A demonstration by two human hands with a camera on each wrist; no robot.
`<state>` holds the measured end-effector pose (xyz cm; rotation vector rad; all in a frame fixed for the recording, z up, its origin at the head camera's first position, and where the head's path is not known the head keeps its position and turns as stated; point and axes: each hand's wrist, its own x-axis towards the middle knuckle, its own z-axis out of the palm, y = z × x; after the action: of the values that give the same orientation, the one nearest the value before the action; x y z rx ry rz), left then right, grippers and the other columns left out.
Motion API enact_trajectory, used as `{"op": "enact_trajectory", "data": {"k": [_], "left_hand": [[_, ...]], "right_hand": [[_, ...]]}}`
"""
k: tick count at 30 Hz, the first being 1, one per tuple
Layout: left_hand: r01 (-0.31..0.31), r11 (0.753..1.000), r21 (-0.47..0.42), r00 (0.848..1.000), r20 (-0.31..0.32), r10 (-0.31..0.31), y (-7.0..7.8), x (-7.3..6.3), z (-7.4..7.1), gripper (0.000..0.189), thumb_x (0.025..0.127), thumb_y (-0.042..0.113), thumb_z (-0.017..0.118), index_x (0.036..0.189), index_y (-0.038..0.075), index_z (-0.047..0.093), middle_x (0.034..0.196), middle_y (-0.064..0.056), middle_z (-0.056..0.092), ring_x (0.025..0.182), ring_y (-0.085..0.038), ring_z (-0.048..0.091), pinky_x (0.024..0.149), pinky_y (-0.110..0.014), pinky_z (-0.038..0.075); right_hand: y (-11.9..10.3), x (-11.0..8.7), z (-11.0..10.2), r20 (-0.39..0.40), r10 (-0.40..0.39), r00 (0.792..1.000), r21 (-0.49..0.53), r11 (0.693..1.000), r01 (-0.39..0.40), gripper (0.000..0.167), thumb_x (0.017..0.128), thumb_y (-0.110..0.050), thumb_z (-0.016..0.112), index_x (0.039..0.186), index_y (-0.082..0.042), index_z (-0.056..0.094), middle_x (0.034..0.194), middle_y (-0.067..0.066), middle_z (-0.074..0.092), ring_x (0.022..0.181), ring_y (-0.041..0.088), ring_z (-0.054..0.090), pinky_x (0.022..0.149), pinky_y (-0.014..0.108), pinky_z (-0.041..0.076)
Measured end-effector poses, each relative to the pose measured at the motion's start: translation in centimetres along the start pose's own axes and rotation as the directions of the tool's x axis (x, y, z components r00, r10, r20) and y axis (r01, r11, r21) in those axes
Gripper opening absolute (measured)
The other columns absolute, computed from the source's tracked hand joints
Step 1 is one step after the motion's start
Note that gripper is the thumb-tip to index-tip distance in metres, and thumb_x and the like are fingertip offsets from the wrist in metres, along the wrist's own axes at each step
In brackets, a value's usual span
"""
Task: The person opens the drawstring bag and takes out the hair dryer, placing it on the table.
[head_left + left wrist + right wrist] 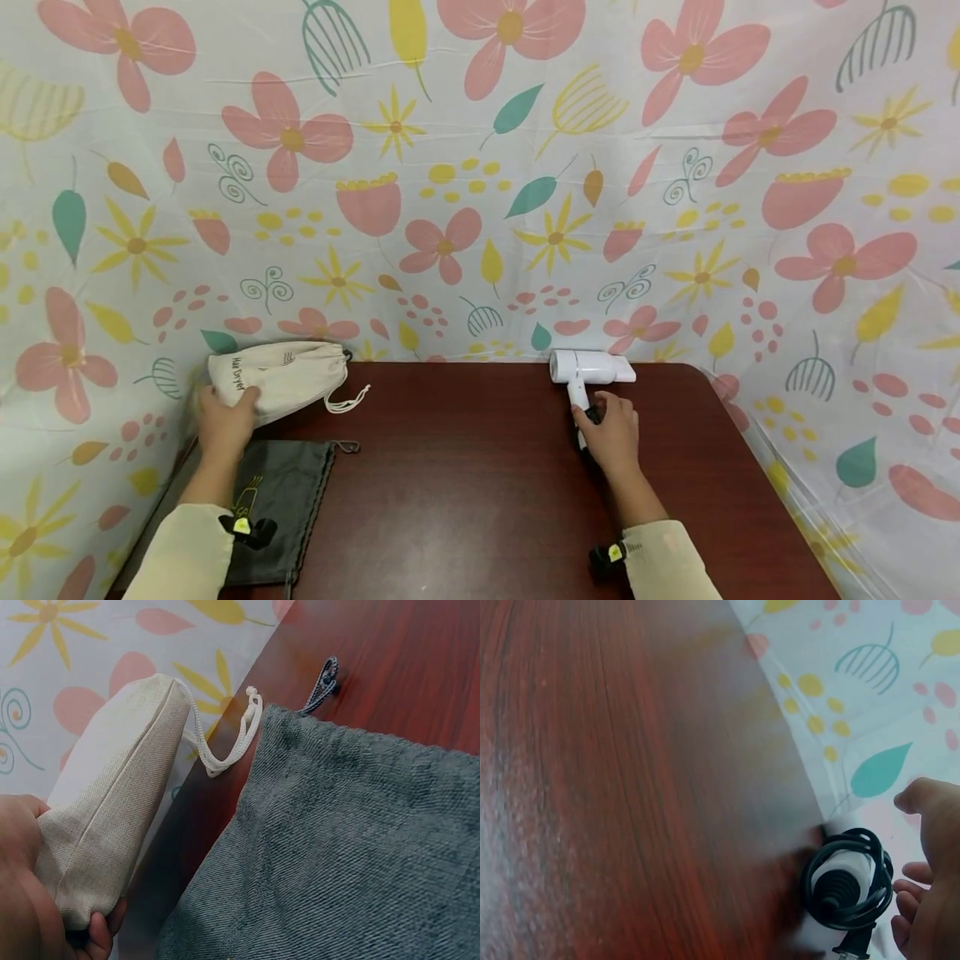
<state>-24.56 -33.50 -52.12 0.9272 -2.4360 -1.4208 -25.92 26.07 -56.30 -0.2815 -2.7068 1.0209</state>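
Observation:
A cream drawstring pouch point(281, 379) printed "Hair Dryer" is at the back left. My left hand point(227, 417) grips its end, thumb on one side and fingers on the other; in the left wrist view the pouch point(124, 795) is tilted with its white cord dangling. At the back right of the table is a white hair dryer point(596, 367), its black cord point(847, 881) coiled about the handle with the plug hanging loose. My right hand point(615, 433) is beside the handle. In the right wrist view its thumb and fingers stand apart from the coiled cord.
A dark grey drawstring bag point(277, 500) lies flat on the left of the brown wooden table point(450, 483), under my left forearm. A flower-printed curtain point(480, 208) hangs along the back and both sides of the table.

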Motion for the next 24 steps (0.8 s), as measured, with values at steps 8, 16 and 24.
{"op": "enact_trajectory", "data": {"k": [8,16,24], "left_hand": [[0.030,0.998,0.049,0.999,0.016,-0.031,0.1,-0.9,0.5,0.095,0.096,0.057,0.047,0.162,0.008,-0.001,0.161,-0.036,0.013,0.143,-0.058,0.025,0.115,-0.066,0.025],[0.009,0.999,0.048,1.000,0.021,-0.010,0.0,-1.3,1.0,0.094,0.096,0.056,0.048,0.162,0.008,0.002,0.159,-0.037,0.018,0.139,-0.057,0.029,0.111,-0.066,0.028],[-0.004,0.999,0.045,1.000,0.020,0.004,0.1,-1.9,1.8,0.092,0.096,0.056,0.049,0.162,0.010,0.005,0.155,-0.037,0.023,0.134,-0.056,0.034,0.106,-0.065,0.032]], "right_hand": [[-1.3,-0.5,0.3,-0.041,-0.040,0.998,0.068,0.997,0.042,0.054,0.094,-0.034,0.070,0.134,-0.001,0.056,0.122,0.021,0.055,0.112,0.035,0.045,0.092,0.050,0.039],[-2.4,-1.3,0.8,-0.044,-0.079,0.996,0.120,0.989,0.084,0.049,0.095,-0.029,0.070,0.133,-0.002,0.057,0.117,0.019,0.057,0.104,0.032,0.050,0.085,0.040,0.039],[-2.7,-1.7,1.4,-0.046,-0.082,0.996,0.135,0.987,0.087,0.042,0.094,-0.025,0.071,0.128,-0.001,0.061,0.109,0.015,0.058,0.099,0.031,0.053,0.085,0.038,0.040]]}}
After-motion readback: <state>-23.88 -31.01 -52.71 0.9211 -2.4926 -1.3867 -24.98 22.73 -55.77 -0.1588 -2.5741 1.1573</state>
